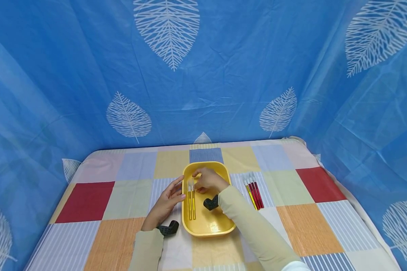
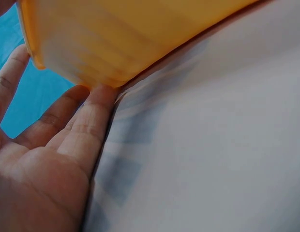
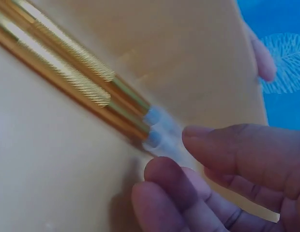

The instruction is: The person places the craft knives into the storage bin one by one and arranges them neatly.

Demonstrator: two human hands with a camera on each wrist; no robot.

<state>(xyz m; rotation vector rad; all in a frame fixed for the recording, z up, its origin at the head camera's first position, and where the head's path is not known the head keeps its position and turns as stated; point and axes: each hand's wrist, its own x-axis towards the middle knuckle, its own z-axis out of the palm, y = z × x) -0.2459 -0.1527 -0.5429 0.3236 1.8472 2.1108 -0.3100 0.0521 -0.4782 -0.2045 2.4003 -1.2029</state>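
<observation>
A yellow tray [image 1: 211, 226] holds two gold craft knives [image 1: 192, 205] with clear caps, lying side by side along its left part. Inside the tray my right hand [image 1: 210, 180] hovers around the capped ends. In the right wrist view, its thumb and bent fingertips stand apart beside the clear caps [image 3: 164, 137]; whether they touch is unclear. My left hand [image 1: 166, 201] rests against the tray's left side, fingers extended. Its fingertips meet the yellow outer wall [image 2: 106, 48] in the left wrist view.
Right of the tray, several capped craft knives [image 1: 254, 192], red ones and a gold one, lie together on the patchwork cloth [image 1: 132, 199]. Blue leaf-print curtains [image 1: 203, 101] hang behind and at both sides.
</observation>
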